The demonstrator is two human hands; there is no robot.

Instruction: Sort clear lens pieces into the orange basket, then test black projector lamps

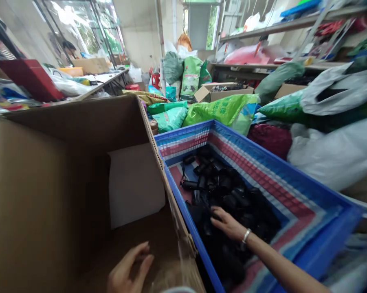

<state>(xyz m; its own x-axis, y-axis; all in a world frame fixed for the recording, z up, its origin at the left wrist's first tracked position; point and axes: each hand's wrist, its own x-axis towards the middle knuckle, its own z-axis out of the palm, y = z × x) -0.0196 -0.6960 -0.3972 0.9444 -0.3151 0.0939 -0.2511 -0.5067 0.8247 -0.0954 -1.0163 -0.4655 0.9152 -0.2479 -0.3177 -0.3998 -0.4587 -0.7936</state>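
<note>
My right hand (229,224), with a silver bracelet at the wrist, reaches into a blue plastic crate (296,173). Its thumb and fingers close around a dark item in a heap of small black items (224,183), several cylindrical, at least one with a thin cord. What they are exactly I cannot make out. My left hand (130,268) hovers over the near part of an open cardboard box (33,195), thumb and fingers apart, nothing visible between them. A white sheet (136,185) stands or lies inside that box. Striped red, white and blue cloth lines the crate.
The box and crate stand side by side, edges touching. Green sacks (220,110) and white bags (339,150) crowd behind and to the right. Another open carton (229,91) holds dark items. At back left, a person (69,49) is beside a cluttered table (100,79). Shelves (275,28) line the right.
</note>
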